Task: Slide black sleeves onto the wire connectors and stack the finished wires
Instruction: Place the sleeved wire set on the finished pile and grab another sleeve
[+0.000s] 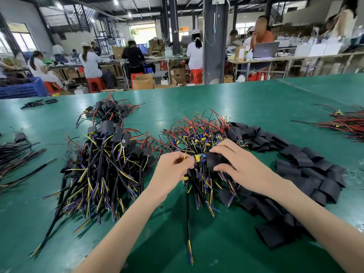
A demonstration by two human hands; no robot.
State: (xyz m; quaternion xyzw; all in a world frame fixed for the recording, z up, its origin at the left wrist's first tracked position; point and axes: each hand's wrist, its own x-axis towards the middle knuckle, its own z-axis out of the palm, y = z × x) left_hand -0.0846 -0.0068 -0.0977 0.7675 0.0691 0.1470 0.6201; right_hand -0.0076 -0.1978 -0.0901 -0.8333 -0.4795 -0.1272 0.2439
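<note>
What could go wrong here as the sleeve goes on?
1. The board pinched by the left hand carries yellow and blue parts; the sleeve in the right hand may catch on them and stop short.
2. The hands work right over the tangled unsleeved pile, so its wires could snag the held one.
3. Loose sleeves lie against that pile; one might get buried.
</note>
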